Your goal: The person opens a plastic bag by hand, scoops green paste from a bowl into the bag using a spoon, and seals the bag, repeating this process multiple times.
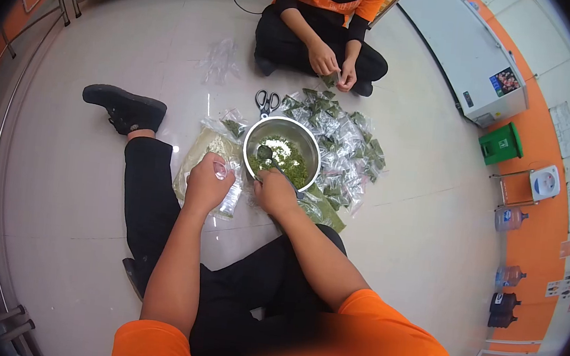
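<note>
A steel bowl (pixel 316 140) stands on the floor, holding chopped green leaves (pixel 290 161) with white bits (pixel 278 146) among them. My right hand (pixel 275 191) is at the bowl's near rim, closed around the handle of a dark spoon (pixel 264 153) whose head is in the greens. Left of the bowl, my left hand (pixel 209 184) grips a small clear plastic bag (pixel 220 169) with its mouth spread. Beneath that hand lies a larger plastic pack (pixel 194 162). Black-handled scissors (pixel 266 101) touch the bowl's far side.
Many small filled bags (pixel 343 142) are heaped right of the bowl. Across from me sits a person in orange, whose hands (pixel 336 70) hold a small bag. My outstretched shoe (pixel 127 108) is at left; a chest freezer (pixel 469 51) and green bin (pixel 501 144) stand right.
</note>
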`<state>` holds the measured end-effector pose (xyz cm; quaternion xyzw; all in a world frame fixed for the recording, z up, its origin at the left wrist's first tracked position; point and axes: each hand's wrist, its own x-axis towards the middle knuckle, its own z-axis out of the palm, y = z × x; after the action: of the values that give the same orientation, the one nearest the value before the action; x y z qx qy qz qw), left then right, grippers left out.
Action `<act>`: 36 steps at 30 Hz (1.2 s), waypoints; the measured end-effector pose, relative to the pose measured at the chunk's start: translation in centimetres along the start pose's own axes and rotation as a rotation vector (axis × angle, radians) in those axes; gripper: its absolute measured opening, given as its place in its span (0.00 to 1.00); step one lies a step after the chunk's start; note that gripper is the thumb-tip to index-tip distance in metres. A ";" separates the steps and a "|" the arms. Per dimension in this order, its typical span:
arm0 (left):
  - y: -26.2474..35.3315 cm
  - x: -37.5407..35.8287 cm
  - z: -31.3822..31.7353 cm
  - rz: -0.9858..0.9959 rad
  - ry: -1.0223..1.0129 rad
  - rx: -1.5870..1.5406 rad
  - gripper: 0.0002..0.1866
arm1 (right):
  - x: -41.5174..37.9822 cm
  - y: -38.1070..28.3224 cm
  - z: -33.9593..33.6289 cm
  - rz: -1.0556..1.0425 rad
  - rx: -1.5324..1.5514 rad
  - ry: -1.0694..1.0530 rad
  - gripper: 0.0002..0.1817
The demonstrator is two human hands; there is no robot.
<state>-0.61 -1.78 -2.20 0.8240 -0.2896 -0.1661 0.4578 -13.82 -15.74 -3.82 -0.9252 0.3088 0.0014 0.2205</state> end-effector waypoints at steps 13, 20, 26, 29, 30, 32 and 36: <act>-0.3 0.5 1.6 -0.032 -0.038 0.039 0.17 | 0.2 -0.2 0.7 0.053 0.035 -0.125 0.17; -2.1 1.1 2.0 -0.093 -0.063 0.126 0.23 | 1.8 2.6 -2.2 0.100 -0.075 -0.116 0.16; -2.9 1.5 3.5 -0.022 -0.071 0.055 0.22 | 2.4 7.6 -4.7 0.228 -0.049 -0.072 0.16; -2.8 1.4 4.1 -0.061 -0.122 0.055 0.22 | 3.4 7.4 -3.7 0.219 -0.107 -0.135 0.17; -2.7 1.4 4.1 -0.081 -0.135 0.055 0.22 | 3.7 6.8 -3.5 0.212 -0.125 -0.165 0.17; -2.8 0.9 4.2 -0.097 -0.151 0.049 0.22 | 4.8 6.7 -2.3 0.206 -0.232 -0.235 0.20; -2.9 1.2 4.4 -0.108 -0.130 0.022 0.21 | 5.8 7.1 0.1 0.293 -0.316 -0.225 0.16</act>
<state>-1.17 -4.24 -6.97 0.8309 -0.2757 -0.2403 0.4193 -13.12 -24.05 -7.58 -0.8875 0.4093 0.1847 0.1037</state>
